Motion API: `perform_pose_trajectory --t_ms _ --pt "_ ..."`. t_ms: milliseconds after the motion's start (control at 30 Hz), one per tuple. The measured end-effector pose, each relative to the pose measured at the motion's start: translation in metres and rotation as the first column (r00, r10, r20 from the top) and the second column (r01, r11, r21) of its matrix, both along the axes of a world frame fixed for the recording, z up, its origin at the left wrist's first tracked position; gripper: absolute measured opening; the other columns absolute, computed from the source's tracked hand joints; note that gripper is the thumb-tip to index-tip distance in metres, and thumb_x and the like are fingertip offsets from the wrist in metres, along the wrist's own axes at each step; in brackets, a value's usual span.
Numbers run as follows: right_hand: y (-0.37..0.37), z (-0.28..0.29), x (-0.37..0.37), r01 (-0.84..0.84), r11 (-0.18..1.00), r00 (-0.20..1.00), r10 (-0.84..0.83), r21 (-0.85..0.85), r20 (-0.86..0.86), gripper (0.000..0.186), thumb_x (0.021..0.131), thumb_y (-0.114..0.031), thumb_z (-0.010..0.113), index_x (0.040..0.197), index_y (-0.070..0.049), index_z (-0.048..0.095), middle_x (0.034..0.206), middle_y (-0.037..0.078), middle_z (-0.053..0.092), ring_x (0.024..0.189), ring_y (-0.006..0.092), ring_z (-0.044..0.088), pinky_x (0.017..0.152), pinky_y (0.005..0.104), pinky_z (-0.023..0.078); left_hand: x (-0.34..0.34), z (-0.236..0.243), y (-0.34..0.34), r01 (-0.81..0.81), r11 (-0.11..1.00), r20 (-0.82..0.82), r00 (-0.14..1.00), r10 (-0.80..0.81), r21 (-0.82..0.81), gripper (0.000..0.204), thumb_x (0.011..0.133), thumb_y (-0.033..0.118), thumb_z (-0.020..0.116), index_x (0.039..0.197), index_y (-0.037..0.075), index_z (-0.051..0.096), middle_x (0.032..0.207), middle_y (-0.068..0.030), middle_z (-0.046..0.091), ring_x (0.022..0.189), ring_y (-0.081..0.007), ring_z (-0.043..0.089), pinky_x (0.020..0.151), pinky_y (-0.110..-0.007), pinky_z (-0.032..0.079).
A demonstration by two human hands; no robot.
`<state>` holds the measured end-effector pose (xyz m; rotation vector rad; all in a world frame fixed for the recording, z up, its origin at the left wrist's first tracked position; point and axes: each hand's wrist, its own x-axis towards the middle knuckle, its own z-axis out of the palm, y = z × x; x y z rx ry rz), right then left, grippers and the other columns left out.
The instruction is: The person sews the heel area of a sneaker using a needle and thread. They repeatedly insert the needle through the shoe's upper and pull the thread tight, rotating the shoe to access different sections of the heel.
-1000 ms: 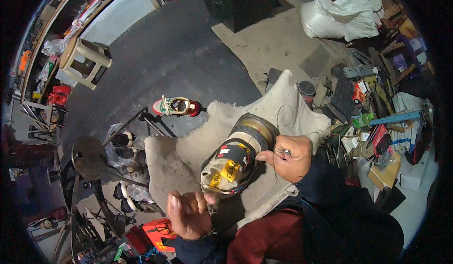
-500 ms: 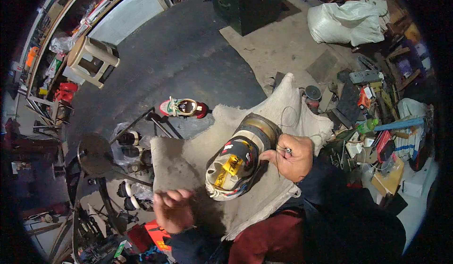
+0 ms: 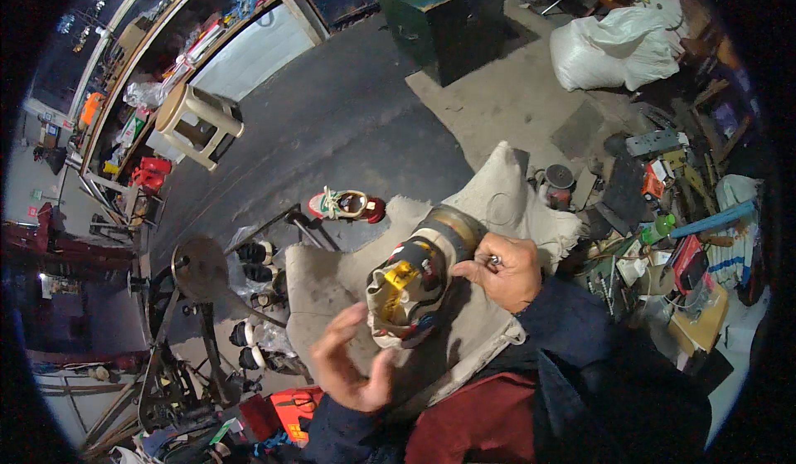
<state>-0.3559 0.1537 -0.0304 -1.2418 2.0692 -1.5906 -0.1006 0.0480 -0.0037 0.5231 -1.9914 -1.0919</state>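
Head view: motor-like cylindrical part [image 3: 419,277] lay on a beige cloth [image 3: 332,290] spread over the person's lap, roughly mid-cloth, axis running from the cloth's near-left toward its far-right corner. Near end showed a yellow fitting and red/dark wiring; far end was a dark band with a tan ring.

Right hand [image 3: 504,271] was at the part's far-right side, just beside the ring. Fingers were curled, thumb and forefinger pinched on a small shiny metal piece [image 3: 494,260], too small to identify. Couldn't tell if the hand also touched the part's body.

Left hand [image 3: 352,364] was at the near edge of the cloth, just below-left of the part's near end. Palm open, fingers spread and loosely curved, gripping nothing. It was close to the part; contact not clear, and the hand was slightly blurred.

Cloth's far-right corner rose into a peak [image 3: 506,174] toward the clutter beyond. Dark blue sleeves on both arms, red garment [image 3: 473,422] at the lower edge.

Surroundings: a shoe [image 3: 347,205] with white and green upper and red heel on the dark floor just past the cloth's far-left edge. Beige stool [image 3: 197,120] farther left. Green box [image 3: 444,12] near the top, white sack [image 3: 622,49] top right. Tools and scrap [image 3: 663,215] piled right of the cloth. Metal stand with a round plate [image 3: 201,269] left of the cloth.
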Motion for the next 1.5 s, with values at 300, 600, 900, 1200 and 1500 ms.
perform_pose_trajectory --t_ms 300,600,900,1200,1500 --pt "0.014 0.011 -0.006 0.018 0.995 0.998 -0.023 -0.093 -0.053 0.033 0.078 -0.02 0.091 0.075 -0.004 0.063 0.065 0.009 0.065 0.057 0.0199 0.065 0.052 0.032 0.047 -0.104 0.026 -0.015 0.127 0.869 0.288 0.912 -0.292 0.479 0.035 0.087 0.01 0.078 0.117 -0.002 0.066 0.109 -0.0081 0.071 0.093 -0.0221 0.07 0.084 -0.034 0.055" --pt "0.026 0.038 -0.008 -0.024 0.994 0.951 0.057 -0.11 0.304 0.03 0.086 -0.017 0.085 0.08 -0.002 0.06 0.065 0.003 0.062 0.057 0.0037 0.054 0.051 0.0282 0.044 -0.109 0.054 0.023 0.099 0.694 -0.006 0.991 -0.135 0.713 0.009 0.093 0.009 0.069 0.098 0.002 0.068 0.085 0.0022 0.067 0.073 -0.0094 0.059 0.067 -0.027 0.046" --pt "0.065 -0.072 -0.088 0.128 0.984 0.675 0.005 -0.124 0.738 0.017 0.1 -0.025 0.068 0.1 -0.008 0.065 0.087 0.002 0.071 0.052 0.0019 0.043 0.042 0.0204 0.031 -0.083 -0.003 0.022 0.008 0.545 -0.026 0.999 0.026 0.838 0.021 0.093 0.005 0.071 0.113 -0.001 0.069 0.103 -0.0033 0.072 0.089 -0.0117 0.067 0.08 -0.028 0.052" --pt "0.114 -0.045 -0.11 0.195 0.945 0.971 -0.149 0.264 -0.186 0.037 0.095 -0.003 0.056 0.13 -0.001 0.065 0.112 0.023 0.068 0.106 0.0324 0.068 0.091 0.0409 0.054 -0.097 -0.003 0.019 0.015 0.501 -0.07 0.993 0.091 0.865 0.023 0.089 0.01 0.075 0.11 0.001 0.072 0.098 -0.0024 0.074 0.084 -0.0123 0.068 0.078 -0.029 0.053" --pt "0.052 0.057 -0.019 -0.442 0.874 0.896 0.421 0.203 0.14 0.052 0.095 0.003 0.056 0.146 -0.007 0.057 0.096 0.02 0.067 0.077 0.0285 0.068 0.072 0.0364 0.055 -0.1 -0.001 0.02 -0.032 0.565 0.002 0.999 0.054 0.824 0.024 0.088 0.016 0.076 0.108 0.003 0.072 0.097 -0.002 0.074 0.084 -0.0118 0.068 0.078 -0.029 0.052"
